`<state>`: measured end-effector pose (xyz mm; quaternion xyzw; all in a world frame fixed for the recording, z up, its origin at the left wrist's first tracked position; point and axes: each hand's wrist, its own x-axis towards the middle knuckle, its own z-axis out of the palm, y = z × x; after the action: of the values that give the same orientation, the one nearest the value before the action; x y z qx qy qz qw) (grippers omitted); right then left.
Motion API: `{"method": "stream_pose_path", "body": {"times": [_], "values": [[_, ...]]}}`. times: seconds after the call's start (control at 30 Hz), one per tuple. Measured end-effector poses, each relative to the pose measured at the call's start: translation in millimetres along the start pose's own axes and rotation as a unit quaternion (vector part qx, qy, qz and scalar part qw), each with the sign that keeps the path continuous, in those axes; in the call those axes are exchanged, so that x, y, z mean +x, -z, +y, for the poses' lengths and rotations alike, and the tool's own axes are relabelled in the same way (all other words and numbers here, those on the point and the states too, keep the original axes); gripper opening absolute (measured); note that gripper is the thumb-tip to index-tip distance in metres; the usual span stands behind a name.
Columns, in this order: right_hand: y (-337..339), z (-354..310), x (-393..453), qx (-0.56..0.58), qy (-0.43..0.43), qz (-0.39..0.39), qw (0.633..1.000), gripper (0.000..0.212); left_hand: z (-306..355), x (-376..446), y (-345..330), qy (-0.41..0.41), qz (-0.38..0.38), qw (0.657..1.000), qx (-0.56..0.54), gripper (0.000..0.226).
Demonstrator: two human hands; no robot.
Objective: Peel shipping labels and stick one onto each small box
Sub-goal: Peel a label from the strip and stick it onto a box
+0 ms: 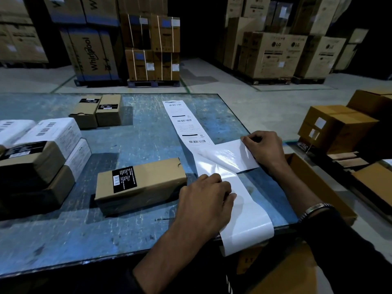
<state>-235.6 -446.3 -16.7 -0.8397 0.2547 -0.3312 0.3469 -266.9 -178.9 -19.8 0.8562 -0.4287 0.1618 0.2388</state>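
Note:
A long strip of shipping labels (186, 124) runs down the right side of the blue table (131, 136) and hangs over its near edge. My right hand (265, 149) pinches the corner of one label (235, 158), which is half lifted off the glossy backing. My left hand (207, 200) presses down on the backing strip just below it. A small brown box (152, 183) with a black sticker lies on the table left of my left hand. Two more small brown boxes (99, 111) stand further back.
At the left, stacked small boxes (48, 145) carry white labels. An open carton (318, 183) sits beside the table at the right, with more cartons (337, 126) behind it. Large appliance cartons on pallets (273, 54) line the floor beyond.

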Motion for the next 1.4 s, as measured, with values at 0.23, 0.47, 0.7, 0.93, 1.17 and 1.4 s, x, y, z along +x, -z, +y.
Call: {"method": "stream_pose_path", "body": {"times": [0.23,0.47,0.7,0.93,1.17,1.4], "values": [[7,7,5,0.034,-0.091,0.099,0.990,0.022,0,1,2,0.027,-0.018,0.999,-0.022,0.030],[11,2,6,0.033,-0.104,0.194,0.975,0.024,-2,-1,0,0.026,-0.023,0.999,-0.007,0.029],[27,2,8,0.109,-0.126,0.284,0.944,0.019,-2,0,3,0.035,-0.043,0.998,-0.004,0.030],[34,-45,-21,0.139,0.072,0.275,0.949,0.009,-5,-1,-6,0.039,0.018,0.993,-0.107,0.028],[33,-113,-90,0.181,0.219,0.143,0.948,0.002,-11,-4,55,0.191,0.174,0.887,-0.381,0.019],[3,-147,-163,0.147,0.414,0.021,0.898,0.002,-68,-10,126,0.402,0.083,0.708,-0.574,0.050]]}}
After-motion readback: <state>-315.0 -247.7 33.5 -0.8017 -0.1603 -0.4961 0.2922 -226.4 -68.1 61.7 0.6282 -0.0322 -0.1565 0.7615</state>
